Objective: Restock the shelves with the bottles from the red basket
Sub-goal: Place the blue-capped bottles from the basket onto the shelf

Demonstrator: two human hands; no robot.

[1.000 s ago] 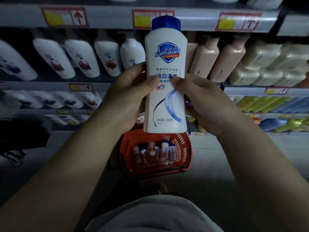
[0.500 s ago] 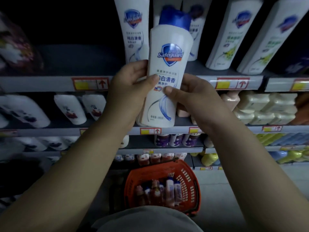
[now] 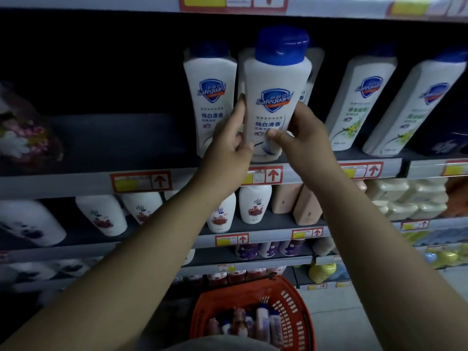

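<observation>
1. Bottle, white with a blue cap and a blue Safeguard shield on its label, stands upright toward twelve o'clock of the view. Its base is at the front edge of a dark shelf; whether it rests there cannot be told.
2. The left hand takes the bottle from nine o'clock. Its grip is closed on the lower half, with fingers running up the side and the thumb low on the front.
3. The right hand takes it from three o'clock. Its grip is also closed on the bottle, with the thumb across the lower label and the fingers behind.
4. Two bare forearms rise to the hands from seven and five o'clock.
5. Just beside the bottle at nine o'clock, a matching bottle stands on the same shelf, partly behind the left hand.
6. At three o'clock on that shelf stand two green-label bottles, white with blue shields.
7. A price tag, red-framed with a yellow patch and an upward arrow, sits on the shelf's edge at six o'clock of the bottle.
8. On the shelf below are white flower-print bottles, with peach bottles at their three o'clock.
9. The red basket lies at six o'clock of the view, well apart from the bottle. It holds several small bottles standing upright.
</observation>
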